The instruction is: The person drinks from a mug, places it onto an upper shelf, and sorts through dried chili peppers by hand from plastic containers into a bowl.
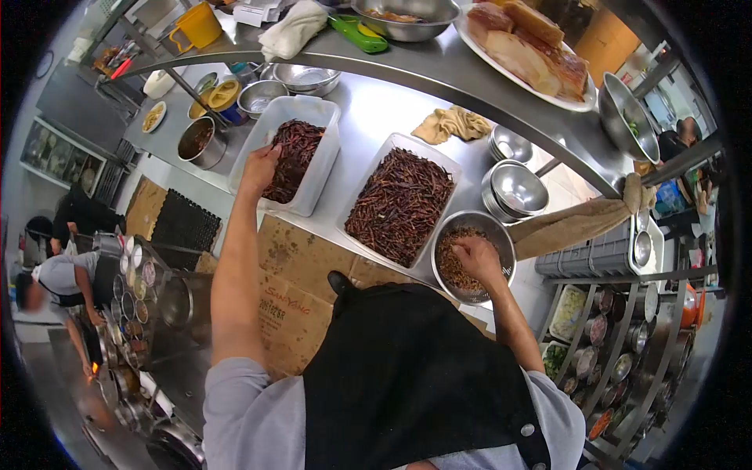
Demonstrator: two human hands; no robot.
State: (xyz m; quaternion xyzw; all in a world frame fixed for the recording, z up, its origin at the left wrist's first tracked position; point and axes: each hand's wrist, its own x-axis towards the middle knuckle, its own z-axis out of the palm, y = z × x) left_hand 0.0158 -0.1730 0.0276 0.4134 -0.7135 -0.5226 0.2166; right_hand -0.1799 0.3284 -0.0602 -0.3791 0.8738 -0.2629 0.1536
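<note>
My left hand (262, 169) reaches into a translucent plastic tub (323, 174), its curled fingertips at the left edge of a heap of dark red dried chilies (296, 149). What those fingers hold, if anything, is hidden. A second white tub (354, 188), filled with more dried chilies (401, 205), stands between my hands. To its right is a metal colander (507, 249) with small brown bits (454, 270) in it. My right hand (476, 259) is down inside the colander, fingers drawn together against the bits. I cannot make out what is between them.
A tan cloth (450, 125) and stacked steel bowls (520, 189) lie behind the tubs. Overhead, a metal shelf (423, 78) carries a meat platter (540, 92) and a green peeler-like tool (359, 33). A brown cloth (576, 227) hangs at right. Another person (66, 282) works at far left.
</note>
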